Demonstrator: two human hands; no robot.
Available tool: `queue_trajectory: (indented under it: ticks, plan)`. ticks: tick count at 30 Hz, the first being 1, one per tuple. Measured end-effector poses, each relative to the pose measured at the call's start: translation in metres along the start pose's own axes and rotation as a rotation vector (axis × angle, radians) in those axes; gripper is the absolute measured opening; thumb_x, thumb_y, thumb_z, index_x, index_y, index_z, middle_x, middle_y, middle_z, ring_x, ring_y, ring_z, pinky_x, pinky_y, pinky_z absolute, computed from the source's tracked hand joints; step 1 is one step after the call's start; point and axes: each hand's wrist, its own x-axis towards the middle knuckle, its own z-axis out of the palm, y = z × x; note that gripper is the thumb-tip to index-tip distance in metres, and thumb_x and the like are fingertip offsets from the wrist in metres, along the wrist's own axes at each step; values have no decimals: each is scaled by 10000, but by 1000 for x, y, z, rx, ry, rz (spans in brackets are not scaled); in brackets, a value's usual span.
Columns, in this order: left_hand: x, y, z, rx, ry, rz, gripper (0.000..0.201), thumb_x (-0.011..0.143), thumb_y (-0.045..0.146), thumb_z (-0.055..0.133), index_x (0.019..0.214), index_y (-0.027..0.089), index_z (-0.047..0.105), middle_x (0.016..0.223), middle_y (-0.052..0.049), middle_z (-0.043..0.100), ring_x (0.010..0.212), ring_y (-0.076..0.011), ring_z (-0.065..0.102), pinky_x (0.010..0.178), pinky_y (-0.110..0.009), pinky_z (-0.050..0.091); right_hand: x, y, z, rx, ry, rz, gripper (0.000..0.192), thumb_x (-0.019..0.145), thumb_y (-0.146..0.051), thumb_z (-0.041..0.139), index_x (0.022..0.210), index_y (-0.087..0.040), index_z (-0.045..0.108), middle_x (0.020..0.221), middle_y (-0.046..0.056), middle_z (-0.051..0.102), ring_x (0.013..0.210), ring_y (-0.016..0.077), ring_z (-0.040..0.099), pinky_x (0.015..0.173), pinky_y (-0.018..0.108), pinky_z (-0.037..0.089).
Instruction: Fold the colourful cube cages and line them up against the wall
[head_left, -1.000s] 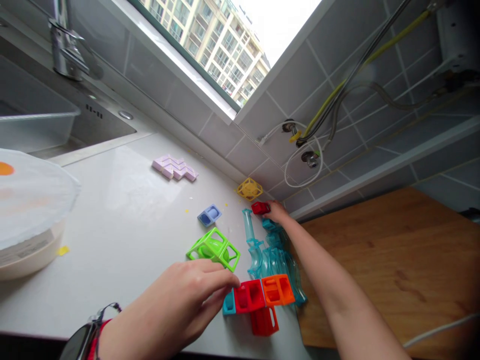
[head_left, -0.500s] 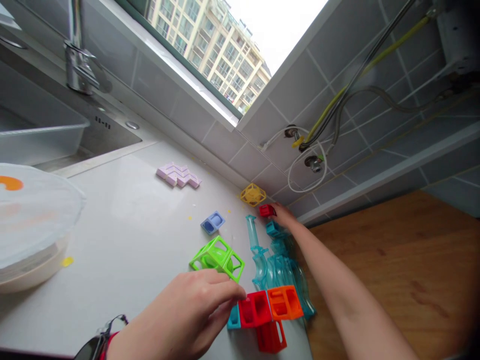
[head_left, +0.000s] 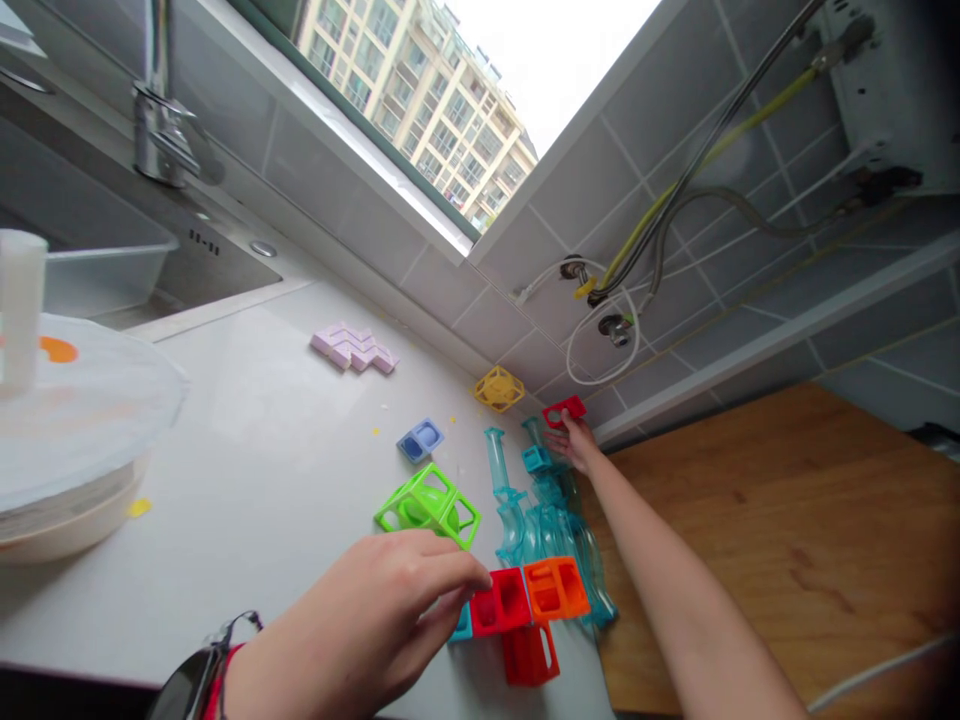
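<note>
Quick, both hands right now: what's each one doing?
Left hand: fingers pinched on the red block.
Right hand: closed, holding a small red piece.

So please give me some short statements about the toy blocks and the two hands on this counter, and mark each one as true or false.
1. The right hand holds a small red block near the tiled wall. True.
2. The left hand rests on the wooden board. False: it is over the white counter, with its fingertips at the red cube.
3. An orange cube sits right beside the red cube. True.
4. The green frame block is stacked on the yellow block. False: they lie apart on the counter.
5. The pink zigzag block is in the right hand. False: it lies alone, nearer the sink.
</note>
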Motion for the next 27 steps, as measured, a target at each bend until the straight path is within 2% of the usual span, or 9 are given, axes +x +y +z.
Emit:
queue_trajectory:
  ticks: [5, 9, 11, 14, 17, 19, 23, 27]
  plan:
    - [2, 4, -1, -3, -1, 6, 243, 1003, 192, 489, 1039, 247, 723, 864, -41, 737, 786, -169, 702, 744, -251, 539, -33, -18, -8, 123, 62, -10, 653, 864, -778, 487, 1182, -213, 569, 1138, 144, 738, 1059, 271, 737, 813, 374, 620]
    - [-1, 8, 3, -21, 29, -49, 279, 1009, 240, 496, 1225, 271, 672, 949, -39, 757, 854, -184, 720, 811, -292, 560, -98, -39, -13, 275, 30, -35, 585, 845, -699, 612, 1147, -199, 628, 1163, 141, 743, 1038, 281, 728, 865, 406, 607]
    - [-2, 9, 6, -73, 45, -90, 331, 1015, 269, 498, 1325, 280, 611, 988, -36, 759, 888, -184, 722, 837, -305, 569, -139, -57, -14, 392, -50, -51, 521, 848, -641, 670, 1136, -208, 657, 1132, 113, 755, 1019, 269, 725, 870, 395, 597]
    - [-5, 11, 12, -190, 71, -137, 381, 1012, 316, 529, 1390, 278, 557, 1081, -51, 748, 921, -174, 719, 850, -298, 585, -200, -92, -15, 444, -214, -191, 427, 866, -511, 736, 1193, -246, 657, 1166, 73, 745, 1036, 242, 710, 888, 370, 577]
    - [-8, 14, 18, -274, 109, -174, 512, 977, 366, 609, 1467, 308, 471, 1270, -79, 684, 1008, -185, 701, 864, -308, 598, -253, -130, -10, 355, -362, -365, 414, 839, -452, 791, 1168, -223, 688, 1136, 85, 747, 1054, 259, 700, 957, 391, 549]
    - [-11, 19, 20, -313, 131, -189, 655, 934, 389, 680, 1518, 334, 391, 1354, -95, 634, 1094, -211, 676, 873, -324, 604, -281, -149, -4, 266, -446, -422, 513, 804, -411, 835, 1253, -238, 659, 1196, 91, 727, 1130, 284, 674, 1009, 413, 523]
    - [-15, 28, 22, -383, 192, -189, 804, 865, 382, 765, 1541, 353, 330, 1410, -106, 591, 1190, -250, 636, 896, -346, 606, -318, -167, 15, 253, -617, -409, 596, 803, -426, 835, 1333, -268, 611, 1271, 104, 684, 1118, 297, 671, 994, 425, 529]
    - [-15, 29, 18, -456, 252, -184, 655, 884, 264, 715, 1469, 310, 424, 1337, -90, 644, 1157, -238, 653, 866, -321, 604, -328, -170, 31, 291, -645, -403, 592, 790, -388, 851, 1319, -269, 613, 1206, 96, 701, 1032, 276, 691, 919, 390, 559]
